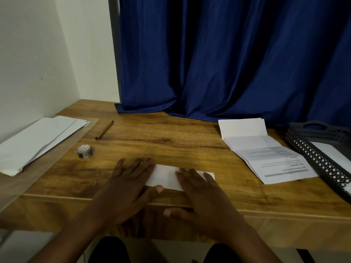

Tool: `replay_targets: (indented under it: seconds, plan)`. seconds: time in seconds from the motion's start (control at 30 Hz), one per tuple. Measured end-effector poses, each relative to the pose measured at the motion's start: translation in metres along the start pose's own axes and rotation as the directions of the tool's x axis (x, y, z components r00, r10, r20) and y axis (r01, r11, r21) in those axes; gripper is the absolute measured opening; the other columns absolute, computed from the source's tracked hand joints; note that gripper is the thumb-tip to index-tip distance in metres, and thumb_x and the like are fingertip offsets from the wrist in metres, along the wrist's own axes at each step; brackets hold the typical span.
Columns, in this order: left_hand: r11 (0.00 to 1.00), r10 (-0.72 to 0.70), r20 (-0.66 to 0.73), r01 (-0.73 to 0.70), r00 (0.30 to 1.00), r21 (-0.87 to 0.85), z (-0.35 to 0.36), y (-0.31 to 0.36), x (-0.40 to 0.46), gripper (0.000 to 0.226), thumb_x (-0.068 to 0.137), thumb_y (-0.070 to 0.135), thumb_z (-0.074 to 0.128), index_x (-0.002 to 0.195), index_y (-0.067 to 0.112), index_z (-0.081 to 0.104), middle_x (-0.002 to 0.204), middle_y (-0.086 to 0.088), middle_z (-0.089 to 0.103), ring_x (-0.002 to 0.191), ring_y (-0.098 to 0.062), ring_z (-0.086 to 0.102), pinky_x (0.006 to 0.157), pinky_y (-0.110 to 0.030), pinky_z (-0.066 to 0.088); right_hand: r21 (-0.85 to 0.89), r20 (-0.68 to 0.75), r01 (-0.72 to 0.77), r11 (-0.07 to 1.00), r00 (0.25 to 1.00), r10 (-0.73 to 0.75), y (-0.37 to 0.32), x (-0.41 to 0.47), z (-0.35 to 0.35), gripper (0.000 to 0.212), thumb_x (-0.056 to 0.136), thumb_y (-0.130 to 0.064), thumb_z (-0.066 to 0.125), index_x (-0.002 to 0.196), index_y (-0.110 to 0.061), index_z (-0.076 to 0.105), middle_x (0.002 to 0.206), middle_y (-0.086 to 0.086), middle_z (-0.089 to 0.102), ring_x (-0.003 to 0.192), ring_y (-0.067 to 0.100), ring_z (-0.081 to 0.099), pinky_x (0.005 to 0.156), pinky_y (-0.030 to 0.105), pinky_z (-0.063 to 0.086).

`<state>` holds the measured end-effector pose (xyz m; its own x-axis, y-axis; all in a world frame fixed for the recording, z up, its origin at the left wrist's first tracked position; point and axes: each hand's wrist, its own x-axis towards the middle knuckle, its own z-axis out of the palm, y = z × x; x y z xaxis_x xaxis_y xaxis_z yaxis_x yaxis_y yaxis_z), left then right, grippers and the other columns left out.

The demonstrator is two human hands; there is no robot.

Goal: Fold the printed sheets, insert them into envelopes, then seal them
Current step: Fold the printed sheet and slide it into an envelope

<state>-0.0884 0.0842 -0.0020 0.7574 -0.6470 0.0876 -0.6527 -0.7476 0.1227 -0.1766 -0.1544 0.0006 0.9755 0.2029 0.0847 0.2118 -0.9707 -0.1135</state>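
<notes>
I kept both grips wide, left hand [131,179] and right hand [201,188] flat on the sheet [167,176] at lower centre, seemingly to sharpen its fold against the tabletop [161,137].

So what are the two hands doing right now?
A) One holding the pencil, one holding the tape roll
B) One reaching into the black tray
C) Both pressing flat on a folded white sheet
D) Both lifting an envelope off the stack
C: the left hand and the right hand both lie with straight fingers on the folded white sheet near the front edge of the wooden table.
</notes>
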Motion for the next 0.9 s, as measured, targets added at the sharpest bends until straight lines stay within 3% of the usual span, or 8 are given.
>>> replay_targets:
  seconds: [0.13, 0.23, 0.43, 0.57, 0.63, 0.7, 0.8, 0.9]
  plan:
    - [0.948, -0.094, -0.068, 0.069, 0.993, -0.311, -0.005, 0.0, -0.003, 0.089, 0.08, 0.088, -0.002, 0.157, 0.043, -0.005, 0.164, 0.026, -0.011, 0.146, 0.014, -0.018, 0.124, -0.029, -0.013, -0.123, -0.057, -0.003, 0.992, 0.998, -0.004, -0.01, -0.011, -0.003, 0.086, 0.088, -0.074, 0.047, 0.158, -0.029, 0.024, 0.167, -0.001, 0.022, 0.154, 0.021, 0.019, 0.123, 0.045, 0.013]
    - [0.824, -0.228, -0.097, 0.139, 0.969, -0.549, -0.01, 0.001, -0.005, 0.092, 0.074, 0.094, 0.008, 0.155, 0.052, 0.013, 0.16, 0.033, 0.004, 0.149, 0.009, -0.002, 0.121, -0.027, -0.003, -0.195, -0.14, -0.016, 0.981, 0.99, -0.011, -0.014, -0.017, -0.017, 0.061, 0.085, -0.067, 0.059, 0.133, -0.031, 0.055, 0.138, -0.005, 0.058, 0.123, 0.019, 0.059, 0.098, 0.039, 0.049]
    - [0.643, -0.327, -0.088, 0.153, 0.941, -0.75, -0.016, -0.005, -0.006, 0.094, 0.069, 0.1, 0.013, 0.151, 0.057, 0.026, 0.155, 0.027, 0.027, 0.148, -0.011, 0.027, 0.121, -0.05, 0.023, -0.176, -0.192, 0.019, 0.984, 0.98, -0.053, -0.009, -0.019, -0.051, 0.031, 0.098, -0.051, 0.04, 0.12, -0.038, 0.057, 0.106, -0.012, 0.069, 0.091, 0.012, 0.066, 0.071, 0.031, 0.051]
    - [0.611, -0.357, -0.069, 0.177, 0.932, -0.772, -0.016, -0.006, -0.006, 0.084, 0.069, 0.1, 0.011, 0.145, 0.067, 0.025, 0.152, 0.031, 0.027, 0.143, -0.005, 0.028, 0.12, -0.05, 0.023, 0.177, -0.27, -0.062, 0.982, 0.957, 0.11, 0.004, -0.001, -0.079, 0.021, 0.097, -0.05, 0.055, 0.099, -0.037, 0.07, 0.077, -0.013, 0.068, 0.068, 0.003, 0.062, 0.058, 0.025, 0.05]
    - [0.632, -0.366, -0.065, 0.197, 0.928, -0.749, -0.016, -0.006, -0.005, 0.084, 0.072, 0.098, 0.01, 0.147, 0.064, 0.025, 0.158, 0.023, 0.032, 0.144, -0.009, 0.032, 0.12, -0.053, 0.025, 0.524, -0.257, -0.076, 0.848, 0.935, 0.243, 0.011, 0.013, -0.088, 0.017, 0.094, -0.045, 0.063, 0.094, -0.031, 0.074, 0.081, -0.013, 0.073, 0.071, 0.003, 0.068, 0.061, 0.026, 0.056]
    - [0.704, -0.347, -0.09, 0.196, 0.933, -0.683, -0.013, -0.005, -0.006, 0.083, 0.076, 0.095, 0.009, 0.148, 0.059, 0.028, 0.156, 0.019, 0.038, 0.143, -0.009, 0.034, 0.12, -0.05, 0.025, 0.825, -0.12, -0.096, 0.556, 0.933, 0.339, 0.013, 0.027, -0.09, 0.015, 0.093, -0.039, 0.067, 0.102, -0.028, 0.073, 0.089, -0.01, 0.078, 0.077, 0.009, 0.074, 0.065, 0.03, 0.059]
    - [0.822, -0.282, -0.12, 0.176, 0.952, -0.541, -0.01, 0.001, -0.006, 0.073, 0.083, 0.089, 0.007, 0.146, 0.058, 0.029, 0.155, 0.026, 0.032, 0.137, 0.011, 0.014, 0.118, -0.031, 0.006, 0.96, 0.096, -0.188, 0.207, 0.915, 0.391, 0.008, 0.045, -0.073, 0.018, 0.093, -0.035, 0.067, 0.108, -0.025, 0.067, 0.088, -0.007, 0.078, 0.076, 0.015, 0.076, 0.057, 0.025, 0.058]
    - [0.849, -0.288, -0.105, 0.203, 0.952, -0.488, -0.008, 0.002, -0.005, 0.077, 0.082, 0.088, 0.007, 0.149, 0.055, 0.027, 0.158, 0.024, 0.027, 0.126, 0.018, 0.001, 0.11, -0.027, 0.001, 0.973, 0.176, -0.22, 0.064, 0.897, 0.406, 0.0, 0.062, -0.05, 0.024, 0.09, -0.041, 0.07, 0.11, -0.028, 0.064, 0.082, -0.006, 0.077, 0.071, 0.015, 0.076, 0.051, 0.024, 0.056]
